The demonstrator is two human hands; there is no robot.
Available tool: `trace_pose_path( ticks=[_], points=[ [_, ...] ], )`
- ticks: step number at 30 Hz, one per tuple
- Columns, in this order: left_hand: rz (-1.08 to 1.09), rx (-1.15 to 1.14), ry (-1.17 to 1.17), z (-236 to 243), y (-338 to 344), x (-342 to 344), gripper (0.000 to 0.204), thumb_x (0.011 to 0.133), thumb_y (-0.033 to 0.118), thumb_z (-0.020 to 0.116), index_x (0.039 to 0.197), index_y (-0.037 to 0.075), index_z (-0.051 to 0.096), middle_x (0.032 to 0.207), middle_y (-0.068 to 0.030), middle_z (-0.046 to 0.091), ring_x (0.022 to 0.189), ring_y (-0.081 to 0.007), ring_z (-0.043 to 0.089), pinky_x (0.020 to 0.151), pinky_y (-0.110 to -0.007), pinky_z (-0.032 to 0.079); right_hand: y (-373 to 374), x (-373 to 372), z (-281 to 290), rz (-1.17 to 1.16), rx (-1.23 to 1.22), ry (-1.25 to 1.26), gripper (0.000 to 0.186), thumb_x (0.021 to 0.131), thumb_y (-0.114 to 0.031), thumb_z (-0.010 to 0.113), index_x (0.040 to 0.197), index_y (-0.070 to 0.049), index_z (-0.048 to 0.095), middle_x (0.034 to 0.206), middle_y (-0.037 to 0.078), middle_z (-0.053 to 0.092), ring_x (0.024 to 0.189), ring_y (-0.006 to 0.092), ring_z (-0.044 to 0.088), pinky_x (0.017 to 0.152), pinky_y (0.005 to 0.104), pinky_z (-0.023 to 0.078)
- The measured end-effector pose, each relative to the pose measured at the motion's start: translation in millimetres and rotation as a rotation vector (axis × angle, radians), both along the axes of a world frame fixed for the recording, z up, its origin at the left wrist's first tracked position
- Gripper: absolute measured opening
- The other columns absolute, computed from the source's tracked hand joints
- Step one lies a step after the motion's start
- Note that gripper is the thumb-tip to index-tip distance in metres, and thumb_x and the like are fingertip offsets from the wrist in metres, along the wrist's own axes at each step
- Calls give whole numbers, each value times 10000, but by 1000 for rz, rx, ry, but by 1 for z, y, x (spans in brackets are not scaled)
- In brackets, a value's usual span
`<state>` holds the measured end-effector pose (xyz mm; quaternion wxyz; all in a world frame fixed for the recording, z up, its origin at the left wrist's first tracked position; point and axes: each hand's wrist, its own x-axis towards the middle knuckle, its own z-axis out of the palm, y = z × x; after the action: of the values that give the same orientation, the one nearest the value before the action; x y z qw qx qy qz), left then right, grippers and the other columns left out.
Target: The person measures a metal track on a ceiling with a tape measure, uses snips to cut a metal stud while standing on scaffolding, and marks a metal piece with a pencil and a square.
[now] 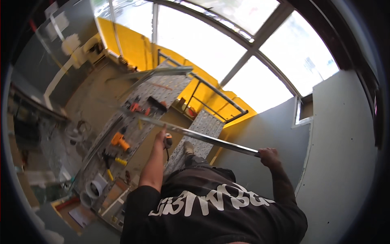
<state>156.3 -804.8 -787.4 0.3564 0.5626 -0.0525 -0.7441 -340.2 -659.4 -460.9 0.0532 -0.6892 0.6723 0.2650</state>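
Yellow and black, a two-handled hand tool (107,160) lay with an orange pistol-shaped tool (120,140) on grey perforated metal planks (175,87), at left in the feed I followed remotely. Rightward, the person's bare left hand (161,136) rose just below a long, straight, silver metal channel (219,142), at a rounded dark-and-orange tape measure (168,140); I could not tell whether its fingers were closed on either. The channel spanned the front of the body, its long axis slanting from upper left, over the planks, down to the right, where the bare right hand (269,157) was clamped around the end. Large white lettering (190,201) crossed the black short-sleeved shirt (290,219); I made out no other writing.
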Motion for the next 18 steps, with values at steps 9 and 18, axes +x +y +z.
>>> trace_pose_path(
  ticks=[9,18],
  points=[
    [-13,64,45,15,-78,-55,413,893,580,637,868,169,620,708,-33,618,579,-183,599,481,-364,457,-75,-61,-4,334,-494,-200,126,855,-33,521,896,-66,635,792,106,616,705,304,606,706,440,452],
    [114,52,194,-9,-107,-137,278,946,239,630,1144,45,649,961,-134,728,801,-247,704,701,-401,565,-98,-136,-24,70,-51,22,424,841,-176,716,1227,-68,579,1229,132,644,1160,303,604,1023,484,406]
  ],
)
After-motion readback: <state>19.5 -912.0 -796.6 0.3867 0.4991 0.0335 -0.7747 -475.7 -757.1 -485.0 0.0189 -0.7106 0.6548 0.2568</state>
